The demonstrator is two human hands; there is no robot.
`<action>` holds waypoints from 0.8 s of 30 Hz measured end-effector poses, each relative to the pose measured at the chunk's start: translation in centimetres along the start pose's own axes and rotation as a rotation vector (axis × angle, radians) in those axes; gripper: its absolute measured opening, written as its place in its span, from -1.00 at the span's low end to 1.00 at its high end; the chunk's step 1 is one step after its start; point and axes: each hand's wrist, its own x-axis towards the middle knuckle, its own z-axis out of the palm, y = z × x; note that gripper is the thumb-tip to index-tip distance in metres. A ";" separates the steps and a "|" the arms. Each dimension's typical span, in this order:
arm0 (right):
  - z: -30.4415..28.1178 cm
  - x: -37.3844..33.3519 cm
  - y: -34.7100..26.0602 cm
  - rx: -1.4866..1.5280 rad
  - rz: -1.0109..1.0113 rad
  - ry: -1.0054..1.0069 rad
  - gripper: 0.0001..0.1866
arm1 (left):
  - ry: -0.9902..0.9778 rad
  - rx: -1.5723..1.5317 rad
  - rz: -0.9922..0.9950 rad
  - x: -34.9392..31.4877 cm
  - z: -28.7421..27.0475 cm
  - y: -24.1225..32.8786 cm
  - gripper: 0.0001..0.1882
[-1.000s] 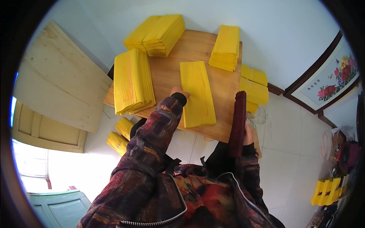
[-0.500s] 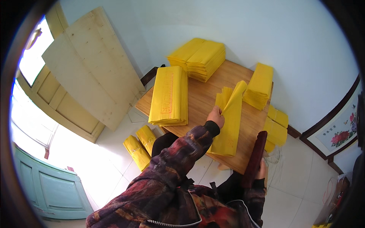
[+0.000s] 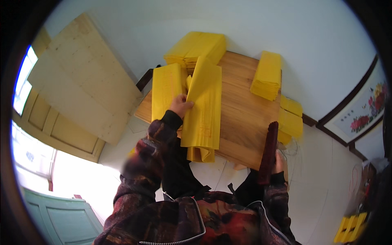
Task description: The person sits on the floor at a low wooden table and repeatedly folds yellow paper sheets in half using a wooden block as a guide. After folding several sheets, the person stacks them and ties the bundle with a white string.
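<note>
My left hand point(image 3: 180, 105) is closed on the left edge of a folded yellow paper sheaf point(image 3: 204, 118), held up at the table's left side. The sheaf's near end curls in a loose loop, and faint red print shows on it. Just behind my left hand stands a tall yellow paper stack point(image 3: 165, 87), partly covered by the sheaf. At the table's near right corner, my right hand point(image 3: 279, 161) is wrapped around a long dark red bar point(image 3: 268, 153) with a notched end, held upright. The bar hides some of its fingers.
The wooden table point(image 3: 245, 118) also bears a wide yellow stack point(image 3: 196, 47) at the back and a narrower one point(image 3: 267, 73) at right. Yellow bundles point(image 3: 290, 122) lie beyond its right edge. Pale boards point(image 3: 81, 77) lean at left; a framed picture point(image 3: 355, 108) stands at right.
My left hand has carried the yellow paper sheaf from the table's middle leftward, to in front of the left stack. My right hand still holds the dark red bar. The view has shifted slightly.
</note>
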 end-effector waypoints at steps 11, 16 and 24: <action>0.7 -0.5 -1.5 0.009 -0.049 0.026 -0.66 | -0.106 -0.487 -0.065 -0.4 9.0 -4.3 -0.80; -0.1 0.0 -0.2 -0.312 -0.206 0.009 -0.64 | -0.162 -0.602 -0.176 -1.0 11.3 -3.7 -0.83; -1.7 -0.1 -0.6 -0.214 -0.207 0.012 -0.64 | -0.255 -0.523 -0.147 -0.8 15.8 -1.4 -0.87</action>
